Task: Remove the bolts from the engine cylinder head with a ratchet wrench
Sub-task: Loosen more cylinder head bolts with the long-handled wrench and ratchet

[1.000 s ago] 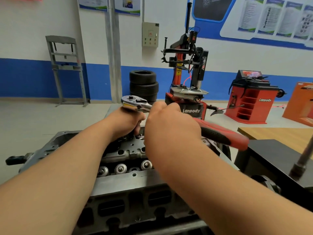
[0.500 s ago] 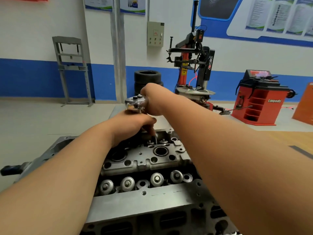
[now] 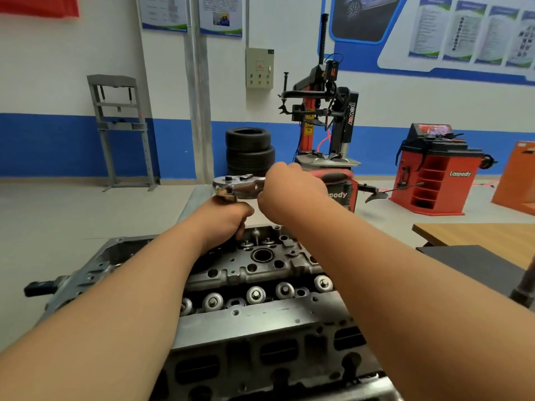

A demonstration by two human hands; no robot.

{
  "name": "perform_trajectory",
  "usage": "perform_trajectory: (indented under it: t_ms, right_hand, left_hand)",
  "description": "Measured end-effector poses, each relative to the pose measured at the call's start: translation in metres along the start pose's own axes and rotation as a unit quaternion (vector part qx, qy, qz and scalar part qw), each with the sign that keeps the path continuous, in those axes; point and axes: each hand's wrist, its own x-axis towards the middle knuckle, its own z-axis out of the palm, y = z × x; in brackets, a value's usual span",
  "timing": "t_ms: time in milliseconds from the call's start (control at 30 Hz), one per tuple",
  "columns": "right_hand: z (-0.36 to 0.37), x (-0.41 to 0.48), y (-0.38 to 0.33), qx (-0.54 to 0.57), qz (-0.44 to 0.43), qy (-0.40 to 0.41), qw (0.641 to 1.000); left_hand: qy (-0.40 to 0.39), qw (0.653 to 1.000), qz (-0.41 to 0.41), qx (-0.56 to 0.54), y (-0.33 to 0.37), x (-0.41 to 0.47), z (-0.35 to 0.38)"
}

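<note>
Engine cylinder head (image 3: 260,273) lies low in the middle of the head view, on a grey worktop (image 3: 197,198), with its long side running away from the person and a row of round valve-spring caps (image 3: 255,294) across its near part. Over its far end stands the ratchet wrench (image 3: 236,185), its chrome head level and raised well above the casting. The left hand (image 3: 225,219) sits directly under that head, fingers curled tight round the upright shaft that drops from the wrench toward the casting. The lower end of the shaft and whatever bolt it sits on are hidden behind this hand. The right hand (image 3: 291,189) closes over the handle just behind the chrome head. Its back faces the camera, so its fingers are mostly out of sight, but the hand is plainly wrapped round the handle. As for progress, the work appears to be mid-way through loosening one bolt at the far end. No loose bolts lie anywhere in view. Several open holes show in the top of the casting, but whether those ever held the bolts in question cannot be told, nor how many remain. Behind stand stacked tyres (image 3: 249,149), a tyre changer (image 3: 324,111) and a red wheel balancer (image 3: 434,175).
</note>
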Motion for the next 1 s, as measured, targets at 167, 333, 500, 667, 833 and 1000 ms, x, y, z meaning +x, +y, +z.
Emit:
perform_trajectory:
  t_ms: [167, 333, 500, 667, 833, 1000]
  right_hand:
    - [-0.018, -0.063, 0.003, -0.042, -0.013, -0.02, 0.999]
    - [-0.016, -0.088, -0.002, -0.065, -0.1, -0.021, 0.993]
    - [-0.012, -0.033, 0.015, -0.069, -0.067, 0.035, 0.995]
    - [0.006, 0.034, -0.004, -0.021, -0.103, -0.015, 0.994]
    - [0.013, 0.048, -0.025, 0.029, -0.183, -0.058, 0.981]
    - [0.012, 0.045, -0.027, 0.061, -0.178, -0.065, 0.98]
  left_hand:
    - [0.012, 1.0, 0.014, 0.007, 0.002, -0.003, 0.004]
    - [0.025, 0.999, 0.014, 0.043, 0.002, 0.0, 0.006]
    - [0.016, 1.0, 0.003, 0.004, -0.009, 0.012, 0.006]
    - [-0.017, 0.999, 0.02, -0.046, -0.015, 0.015, 0.0]
    - [-0.031, 0.999, 0.027, -0.026, -0.018, 0.02, -0.004]
    - [-0.017, 1.0, 0.015, -0.015, -0.013, 0.019, -0.002]
